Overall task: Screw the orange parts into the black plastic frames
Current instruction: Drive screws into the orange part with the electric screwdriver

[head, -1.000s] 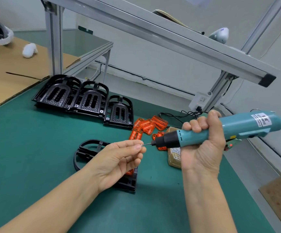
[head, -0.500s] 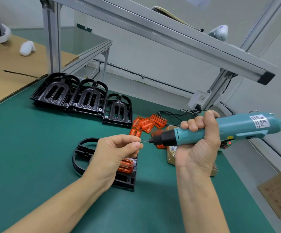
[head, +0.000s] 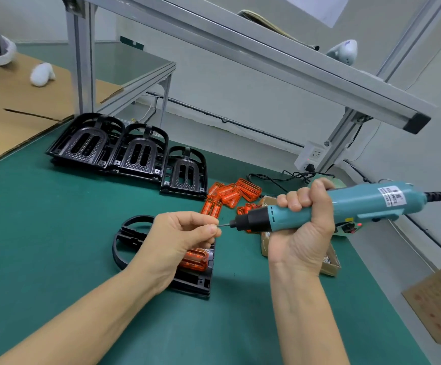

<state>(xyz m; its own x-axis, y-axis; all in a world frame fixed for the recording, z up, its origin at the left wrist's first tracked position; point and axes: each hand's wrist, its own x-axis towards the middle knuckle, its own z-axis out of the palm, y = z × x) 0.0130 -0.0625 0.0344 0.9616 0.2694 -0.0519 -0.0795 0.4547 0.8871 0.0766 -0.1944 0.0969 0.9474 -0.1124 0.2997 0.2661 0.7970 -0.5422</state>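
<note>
Nearest me, a black plastic frame (head: 187, 281) lies on the green mat (head: 42, 233), an orange ribbed part (head: 194, 259) seated in it. Above it my left hand (head: 180, 238) pinches at the bit tip of the teal electric screwdriver (head: 346, 205), which my right hand (head: 303, 227) clenches. At one o'clock, loose orange parts (head: 231, 193); at eleven, three stacked black frames (head: 132, 154).
</note>
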